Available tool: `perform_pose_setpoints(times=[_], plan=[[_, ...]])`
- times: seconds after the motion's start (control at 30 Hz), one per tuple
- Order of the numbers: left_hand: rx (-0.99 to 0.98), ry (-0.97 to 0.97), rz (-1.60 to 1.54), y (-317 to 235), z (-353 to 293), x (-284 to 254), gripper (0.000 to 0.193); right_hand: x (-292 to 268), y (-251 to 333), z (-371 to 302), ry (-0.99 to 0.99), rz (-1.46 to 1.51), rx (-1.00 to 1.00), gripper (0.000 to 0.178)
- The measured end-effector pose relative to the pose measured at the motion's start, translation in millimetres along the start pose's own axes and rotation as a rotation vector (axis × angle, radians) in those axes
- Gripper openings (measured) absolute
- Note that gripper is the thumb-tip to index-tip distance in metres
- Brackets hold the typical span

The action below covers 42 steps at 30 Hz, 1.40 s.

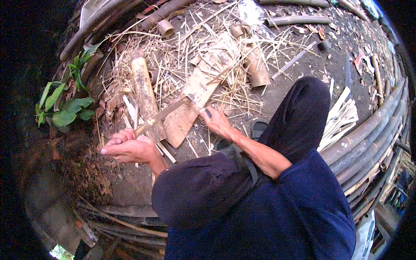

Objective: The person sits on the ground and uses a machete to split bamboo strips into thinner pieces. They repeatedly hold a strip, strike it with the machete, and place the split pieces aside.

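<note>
Strip [166, 113] reaches from left hand [135, 150] to knife [196, 102] in right hand [218, 125].

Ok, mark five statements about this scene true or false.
1. Both hands are empty. False: the left hand grips a long narrow strip, and the right hand holds a dark-handled tool.
2. Loose shavings lie beside the board. True.
3. The pale sticks lie left of the right knee. False: they lie to its right.
4. A plant with green leaves is at the picture's left. True.
5. The trousers are white. False: they are dark.
</note>
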State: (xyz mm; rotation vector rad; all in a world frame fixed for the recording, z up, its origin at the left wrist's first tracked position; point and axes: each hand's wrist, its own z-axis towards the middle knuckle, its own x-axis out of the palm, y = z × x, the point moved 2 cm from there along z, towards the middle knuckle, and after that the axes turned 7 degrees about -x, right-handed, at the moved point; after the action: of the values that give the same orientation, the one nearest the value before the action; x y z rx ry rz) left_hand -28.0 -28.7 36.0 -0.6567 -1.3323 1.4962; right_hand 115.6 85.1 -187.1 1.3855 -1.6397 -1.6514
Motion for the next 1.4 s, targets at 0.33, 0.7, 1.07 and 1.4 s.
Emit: perform_pose_setpoints(times=[0.33,0.7,1.07,1.4], plan=[[-0.059,-0.039,-0.055,12,17,-10,0.051,-14,15,4,-0.051,0.081,-0.049,0.039],[0.11,0.082,-0.192,23,9,-11,0.046,-4,-27,-4,0.02,-0.177,0.122,0.04],[-0.193,0.16,-0.38,16,27,-24,0.046,-23,35,-15,0.067,-0.034,-0.03,0.044],[0.032,0.051,0.049,-10,-20,-10,0.047,-12,134,-45,0.165,0.102,-0.268,0.041]])
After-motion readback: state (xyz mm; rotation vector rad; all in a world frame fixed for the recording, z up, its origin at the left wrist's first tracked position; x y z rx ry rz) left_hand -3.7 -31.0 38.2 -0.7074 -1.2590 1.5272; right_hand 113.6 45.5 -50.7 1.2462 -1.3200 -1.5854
